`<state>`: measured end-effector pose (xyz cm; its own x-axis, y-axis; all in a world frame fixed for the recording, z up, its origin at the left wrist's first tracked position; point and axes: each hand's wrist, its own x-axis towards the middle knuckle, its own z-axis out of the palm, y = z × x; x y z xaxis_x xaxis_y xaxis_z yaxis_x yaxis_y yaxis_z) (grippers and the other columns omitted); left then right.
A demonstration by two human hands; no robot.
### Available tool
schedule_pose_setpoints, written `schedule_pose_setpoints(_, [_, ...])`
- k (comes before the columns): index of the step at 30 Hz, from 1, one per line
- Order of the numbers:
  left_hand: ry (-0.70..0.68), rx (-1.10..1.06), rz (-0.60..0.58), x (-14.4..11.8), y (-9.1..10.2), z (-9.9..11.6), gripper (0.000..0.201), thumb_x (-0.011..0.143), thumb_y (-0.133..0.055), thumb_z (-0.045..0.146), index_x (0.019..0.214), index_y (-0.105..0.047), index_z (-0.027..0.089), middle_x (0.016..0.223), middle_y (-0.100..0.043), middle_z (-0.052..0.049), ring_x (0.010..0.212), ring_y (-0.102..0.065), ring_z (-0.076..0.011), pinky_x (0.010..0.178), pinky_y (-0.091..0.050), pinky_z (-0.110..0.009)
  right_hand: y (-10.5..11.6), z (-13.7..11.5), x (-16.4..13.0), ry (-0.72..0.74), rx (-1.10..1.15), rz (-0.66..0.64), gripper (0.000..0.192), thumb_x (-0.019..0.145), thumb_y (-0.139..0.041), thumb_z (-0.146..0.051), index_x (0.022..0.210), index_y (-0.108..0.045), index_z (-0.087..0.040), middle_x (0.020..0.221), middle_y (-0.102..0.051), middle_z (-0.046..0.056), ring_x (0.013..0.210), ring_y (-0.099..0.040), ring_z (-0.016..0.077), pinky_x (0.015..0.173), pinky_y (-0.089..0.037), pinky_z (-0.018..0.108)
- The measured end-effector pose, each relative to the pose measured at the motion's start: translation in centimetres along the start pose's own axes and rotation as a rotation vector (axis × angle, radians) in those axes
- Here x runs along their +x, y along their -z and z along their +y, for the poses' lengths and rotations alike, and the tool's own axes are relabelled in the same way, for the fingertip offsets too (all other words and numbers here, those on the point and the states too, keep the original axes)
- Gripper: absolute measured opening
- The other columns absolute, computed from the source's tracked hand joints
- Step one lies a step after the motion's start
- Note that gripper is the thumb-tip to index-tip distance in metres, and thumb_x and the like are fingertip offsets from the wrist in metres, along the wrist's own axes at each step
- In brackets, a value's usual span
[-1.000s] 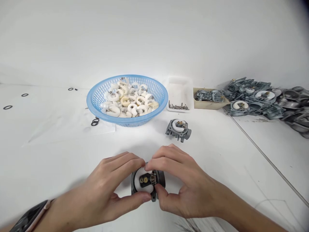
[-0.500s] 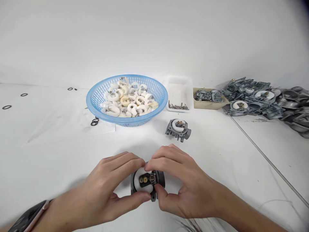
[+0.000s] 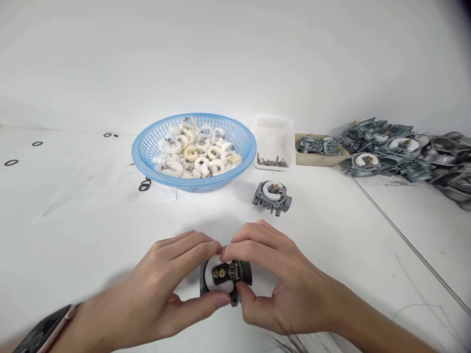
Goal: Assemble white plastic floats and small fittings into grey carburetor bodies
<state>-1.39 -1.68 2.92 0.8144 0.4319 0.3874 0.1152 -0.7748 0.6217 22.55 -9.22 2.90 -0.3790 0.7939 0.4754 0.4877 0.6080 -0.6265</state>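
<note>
Low in the view a grey metal carburetor body (image 3: 245, 273) is gripped from both sides. A white C-shaped float (image 3: 210, 278) lies in its open face, around two brass jets. My left hand (image 3: 172, 284) is closed on the left side, thumb along the near edge and fingertips on the far edge. From the right, my right hand (image 3: 279, 274) has its thumb beside the float's hinge and its fingers at the far rim; whether a pin is under the thumb I cannot tell. A second carburetor body (image 3: 272, 197) with a white float lies just beyond.
A blue basket (image 3: 138, 164) of white floats stands beyond my hands. Beside it are a white tray (image 3: 274, 132) with thin metal pins and a cream box (image 3: 320, 159) of carburetor parts. More carburetor bodies (image 3: 390, 147) are piled at right. Black rubber rings (image 3: 144, 185) lie left.
</note>
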Motion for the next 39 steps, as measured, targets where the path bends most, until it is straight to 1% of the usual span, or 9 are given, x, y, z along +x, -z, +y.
schedule_pose_setpoints(6, [-0.01,0.014,0.001,-0.01,-0.07,0.11,0.025,0.103,-0.075,0.027,0.123,-0.061,0.022,0.098,-0.073,-0.003,0.083,-0.071,-0.0186,0.072,-0.06,-0.027,0.01,-0.09,0.08,-0.015,0.014,0.0,0.041,0.085,-0.061,-0.006,0.122,-0.061,-0.023,0.101,-0.067,0.001,0.086,-0.065,0.0183,0.081,-0.05,0.037])
schedule_pose_setpoints(9, [0.029,0.017,-0.017,0.0,0.02,0.36,0.025,0.101,-0.076,0.028,0.121,-0.062,0.024,0.099,-0.073,-0.003,0.084,-0.072,-0.0195,0.073,-0.061,-0.028,0.17,-0.34,0.22,-0.015,0.036,-0.006,0.041,0.083,-0.06,-0.006,0.12,-0.061,-0.024,0.099,-0.067,0.001,0.083,-0.063,0.0183,0.08,-0.05,0.036])
schedule_pose_setpoints(12, [0.071,0.014,-0.027,0.0,0.08,0.46,0.022,0.102,-0.074,0.025,0.12,-0.061,0.025,0.099,-0.073,-0.002,0.084,-0.072,-0.0191,0.073,-0.061,-0.027,0.27,-0.47,0.27,-0.006,0.034,-0.014,0.043,0.081,-0.06,-0.006,0.12,-0.061,-0.024,0.097,-0.067,0.001,0.08,-0.062,0.0183,0.078,-0.05,0.036])
schedule_pose_setpoints(17, [0.016,0.009,-0.011,0.05,0.0,0.27,0.029,0.101,-0.076,0.028,0.125,-0.06,0.024,0.099,-0.073,-0.002,0.083,-0.072,-0.0192,0.073,-0.061,-0.028,0.19,-0.12,0.14,0.005,-0.007,0.0,0.043,0.082,-0.06,-0.007,0.122,-0.06,-0.023,0.102,-0.067,0.002,0.085,-0.065,0.0187,0.08,-0.051,0.037])
schedule_pose_setpoints(21, [0.041,0.014,-0.013,0.1,0.0,0.35,0.03,0.1,-0.076,0.025,0.126,-0.06,0.025,0.1,-0.073,-0.001,0.084,-0.072,-0.0197,0.074,-0.061,-0.028,0.11,-0.18,0.15,0.011,-0.024,0.021,0.043,0.084,-0.059,-0.006,0.123,-0.06,-0.024,0.104,-0.07,0.002,0.087,-0.068,0.0189,0.081,-0.051,0.037])
schedule_pose_setpoints(26, [0.1,0.015,-0.048,0.07,0.07,0.56,0.023,0.1,-0.073,0.023,0.119,-0.061,0.027,0.102,-0.074,0.0,0.087,-0.073,-0.0184,0.078,-0.061,-0.026,0.11,-0.54,0.26,0.035,-0.024,0.013,0.045,0.081,-0.059,-0.006,0.122,-0.059,-0.024,0.098,-0.069,0.001,0.081,-0.066,0.018,0.078,-0.051,0.037])
schedule_pose_setpoints(32, [0.045,0.042,-0.031,0.01,0.08,0.42,0.028,0.101,-0.073,0.023,0.125,-0.059,0.025,0.1,-0.073,-0.001,0.085,-0.073,-0.0186,0.076,-0.061,-0.027,0.19,-0.21,0.27,0.024,-0.068,0.029,0.042,0.085,-0.06,-0.007,0.123,-0.06,-0.023,0.103,-0.069,0.002,0.087,-0.069,0.0187,0.081,-0.052,0.038])
schedule_pose_setpoints(35, [0.07,0.037,-0.047,0.03,0.15,0.57,0.026,0.101,-0.073,0.022,0.123,-0.059,0.025,0.1,-0.073,0.0,0.085,-0.072,-0.0183,0.076,-0.061,-0.026,0.12,-0.2,0.29,0.037,-0.049,0.035,0.041,0.085,-0.058,-0.006,0.122,-0.06,-0.022,0.101,-0.07,0.002,0.084,-0.069,0.0181,0.081,-0.052,0.038])
schedule_pose_setpoints(39, [0.09,0.03,-0.037,0.08,0.13,0.71,0.024,0.1,-0.073,0.023,0.12,-0.06,0.026,0.1,-0.073,0.001,0.085,-0.072,-0.0176,0.077,-0.06,-0.025,0.1,-0.27,0.34,0.04,-0.028,0.022,0.045,0.082,-0.058,-0.006,0.124,-0.059,-0.024,0.1,-0.07,0.002,0.083,-0.069,0.0194,0.08,-0.053,0.039])
